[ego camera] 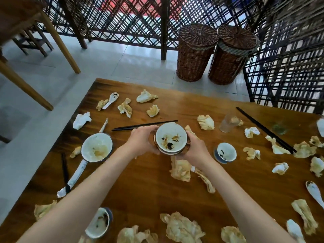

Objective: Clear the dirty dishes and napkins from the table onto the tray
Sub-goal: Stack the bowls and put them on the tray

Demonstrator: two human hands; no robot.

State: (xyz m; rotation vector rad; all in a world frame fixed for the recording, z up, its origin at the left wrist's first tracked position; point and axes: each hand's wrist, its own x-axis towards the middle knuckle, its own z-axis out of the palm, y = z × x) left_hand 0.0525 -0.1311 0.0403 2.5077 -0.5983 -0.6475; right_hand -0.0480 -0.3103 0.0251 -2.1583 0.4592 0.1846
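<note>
Holding stacked bowls (171, 138) between both hands, left hand (142, 140), right hand (196, 148) | I see no tray | bowls, napkins all around hands on surface (149, 195)

Both hands wrap the stacked bowls (171, 140), so the lower bowl's sides stay hidden. Bottom edge cuts off a tipped bowl (100, 223) and several crumpled napkins (182, 228); at the right edge a white dish (321, 127) shows only a sliver
</note>
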